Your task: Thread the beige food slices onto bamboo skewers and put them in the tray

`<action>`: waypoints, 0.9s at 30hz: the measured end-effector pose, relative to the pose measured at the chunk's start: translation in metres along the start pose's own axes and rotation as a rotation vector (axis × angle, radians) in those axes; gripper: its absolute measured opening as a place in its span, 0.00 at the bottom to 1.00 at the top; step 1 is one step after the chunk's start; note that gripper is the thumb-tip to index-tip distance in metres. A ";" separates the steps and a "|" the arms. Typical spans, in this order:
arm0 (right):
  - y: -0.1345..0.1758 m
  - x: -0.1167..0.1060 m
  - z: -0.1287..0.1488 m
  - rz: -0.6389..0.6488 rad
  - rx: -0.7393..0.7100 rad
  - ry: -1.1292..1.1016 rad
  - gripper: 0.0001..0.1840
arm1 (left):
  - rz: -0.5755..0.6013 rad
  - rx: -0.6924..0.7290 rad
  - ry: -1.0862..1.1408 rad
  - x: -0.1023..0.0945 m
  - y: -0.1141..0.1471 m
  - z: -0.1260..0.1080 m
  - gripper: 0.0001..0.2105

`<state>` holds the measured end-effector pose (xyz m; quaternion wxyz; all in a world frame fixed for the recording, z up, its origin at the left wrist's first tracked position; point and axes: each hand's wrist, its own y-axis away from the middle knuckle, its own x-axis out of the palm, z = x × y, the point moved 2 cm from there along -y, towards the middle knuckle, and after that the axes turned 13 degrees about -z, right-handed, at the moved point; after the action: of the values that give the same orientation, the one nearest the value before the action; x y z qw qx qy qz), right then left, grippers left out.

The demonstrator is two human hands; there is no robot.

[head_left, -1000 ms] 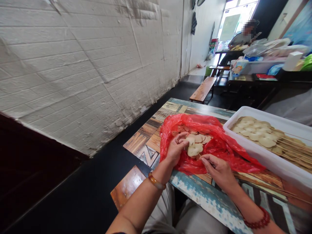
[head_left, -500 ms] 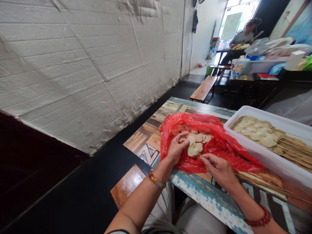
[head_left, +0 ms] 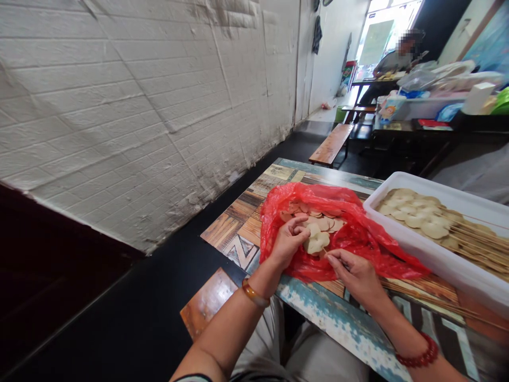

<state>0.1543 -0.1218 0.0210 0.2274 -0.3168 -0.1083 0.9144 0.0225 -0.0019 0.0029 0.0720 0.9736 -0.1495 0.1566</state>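
Note:
My left hand [head_left: 291, 240] pinches a thin pale round slice, which overlaps the slices [head_left: 317, 242] clustered in a flower shape at a skewer's tip. The thumb and fingers of my right hand [head_left: 354, 271] are closed on that thin wooden skewer [head_left: 326, 252], mostly hidden by the grip. Both hands are over an open red plastic bag [head_left: 358, 228] that holds many loose pale slices [head_left: 325, 223]. What kind of food the slices are, I cannot tell.
Right of the bag, a white plastic tub [head_left: 401, 225] holds skewered slices [head_left: 421, 212]. Loose skewers [head_left: 429, 302] lie on the patterned table [head_left: 234, 225]. A wooden bench [head_left: 333, 144] stands beyond, and a person [head_left: 393, 61] sits at a far table. A white wall [head_left: 159, 106] runs along the left.
The slice in my left hand has come closer to the slices on the skewer and now overlaps them more. My right hand has barely moved.

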 end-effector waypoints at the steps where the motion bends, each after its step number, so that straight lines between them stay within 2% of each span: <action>1: 0.000 0.000 0.000 -0.003 0.002 0.002 0.16 | -0.006 0.014 -0.015 0.000 0.000 0.000 0.25; 20: 0.000 0.001 -0.008 0.025 -0.036 0.023 0.17 | -0.025 0.156 -0.134 0.003 0.000 -0.005 0.23; 27: 0.000 0.001 -0.005 0.014 -0.021 0.003 0.17 | -0.025 0.088 -0.121 0.004 0.001 -0.003 0.25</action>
<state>0.1563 -0.1211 0.0166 0.2177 -0.3211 -0.1153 0.9144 0.0250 -0.0029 0.0069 0.0221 0.9853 -0.1344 0.1027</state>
